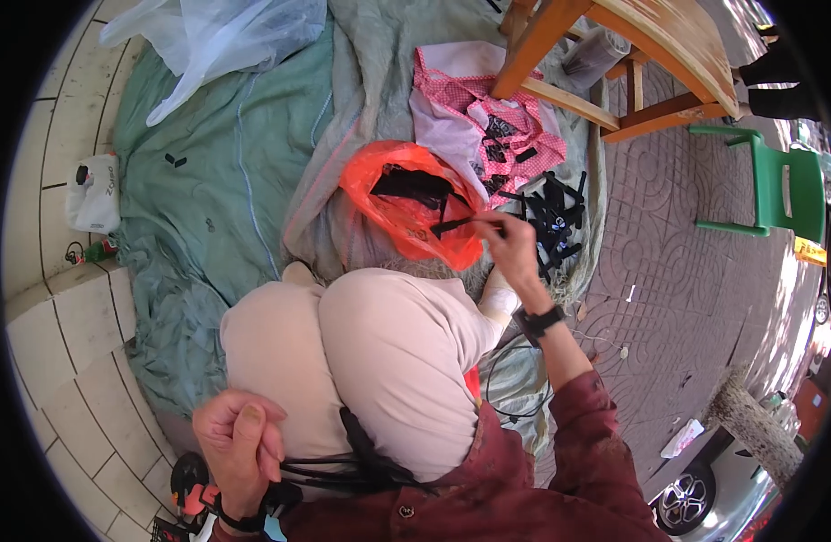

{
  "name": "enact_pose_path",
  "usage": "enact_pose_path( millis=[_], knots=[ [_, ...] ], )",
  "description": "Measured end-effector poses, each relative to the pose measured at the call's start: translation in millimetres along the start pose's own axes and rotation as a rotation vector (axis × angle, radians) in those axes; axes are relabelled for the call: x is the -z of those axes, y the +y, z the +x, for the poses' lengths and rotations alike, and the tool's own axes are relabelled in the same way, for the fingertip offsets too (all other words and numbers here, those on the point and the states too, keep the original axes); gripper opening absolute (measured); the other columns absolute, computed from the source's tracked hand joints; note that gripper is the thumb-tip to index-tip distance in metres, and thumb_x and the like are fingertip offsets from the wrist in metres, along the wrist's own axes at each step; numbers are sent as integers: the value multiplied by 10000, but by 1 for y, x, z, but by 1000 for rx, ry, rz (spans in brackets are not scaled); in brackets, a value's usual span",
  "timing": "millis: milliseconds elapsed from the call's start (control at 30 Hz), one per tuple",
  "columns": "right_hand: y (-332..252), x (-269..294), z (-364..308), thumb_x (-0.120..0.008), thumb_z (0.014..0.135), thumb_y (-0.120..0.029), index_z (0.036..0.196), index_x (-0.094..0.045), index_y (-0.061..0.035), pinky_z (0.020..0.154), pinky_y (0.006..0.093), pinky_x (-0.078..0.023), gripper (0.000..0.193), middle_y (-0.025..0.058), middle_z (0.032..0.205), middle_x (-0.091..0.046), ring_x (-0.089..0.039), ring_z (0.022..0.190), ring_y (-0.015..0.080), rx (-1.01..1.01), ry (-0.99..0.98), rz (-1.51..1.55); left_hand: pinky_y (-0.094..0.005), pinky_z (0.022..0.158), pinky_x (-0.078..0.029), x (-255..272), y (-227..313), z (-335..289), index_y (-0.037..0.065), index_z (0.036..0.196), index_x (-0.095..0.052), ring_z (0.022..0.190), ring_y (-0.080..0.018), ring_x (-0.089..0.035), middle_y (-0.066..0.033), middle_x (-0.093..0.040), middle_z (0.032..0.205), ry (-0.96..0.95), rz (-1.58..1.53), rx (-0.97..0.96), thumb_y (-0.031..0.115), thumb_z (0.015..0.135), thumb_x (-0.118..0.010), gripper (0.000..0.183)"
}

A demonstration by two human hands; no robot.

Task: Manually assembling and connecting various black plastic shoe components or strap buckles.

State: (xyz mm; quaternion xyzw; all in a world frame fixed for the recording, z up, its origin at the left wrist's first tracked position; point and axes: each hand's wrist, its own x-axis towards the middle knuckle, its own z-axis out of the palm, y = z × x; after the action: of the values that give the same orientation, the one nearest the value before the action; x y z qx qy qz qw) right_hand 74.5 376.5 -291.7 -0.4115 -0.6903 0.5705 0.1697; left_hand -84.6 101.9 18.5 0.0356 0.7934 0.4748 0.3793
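My right hand reaches over the right side of an open red plastic bag, its fingers pinched on a thin black strap that leads into the bag. More black pieces lie inside. Low on the left, beside my thigh, my left hand is curled closed. A bundle of black straps runs from its fingers across my lap; the exact grip is partly hidden. Right of the bag is a loose heap of short black pieces on the cloth.
A pink checked cloth lies beyond the bag, beside a wooden chair. White plastic bags rest on the green ground sheet. A white jug stands by the tiled step. Right, a green chair stands on paving.
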Motion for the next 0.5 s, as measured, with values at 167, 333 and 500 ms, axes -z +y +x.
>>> enact_pose_path(
  millis=[167, 333, 500],
  knots=[
    [43, -63, 52, -663, 748, 4, 889, -701, -12, 782, 412, -520, 147, 189, 886, -671, -652, 874, 363, 213, -125, -276, -196, 343, -346, 1, 0, 9, -60, 853, -605, 360, -85, -475, -85, -560, 527, -82, 20, 73, 182, 968, -530, 279],
    [8, -94, 61, -641, 775, 10, 927, -675, -5, 748, 395, -521, 156, 183, 863, -662, -658, 828, 354, 329, 90, -204, -195, 280, -247, -5, 5, 7, -52, 735, -557, 269, -67, -366, -77, -503, 425, 35, 81, 59, 184, 949, -503, 322],
    [27, -23, 75, -600, 891, -33, 955, -671, -7, 602, 276, -476, 100, 68, 674, -602, -573, 639, 106, -39, 460, 80, -194, 303, -303, 1, 4, 12, -63, 775, -563, 309, -80, -415, -91, -527, 471, -31, 40, 90, 172, 949, -513, 297]
  ],
)
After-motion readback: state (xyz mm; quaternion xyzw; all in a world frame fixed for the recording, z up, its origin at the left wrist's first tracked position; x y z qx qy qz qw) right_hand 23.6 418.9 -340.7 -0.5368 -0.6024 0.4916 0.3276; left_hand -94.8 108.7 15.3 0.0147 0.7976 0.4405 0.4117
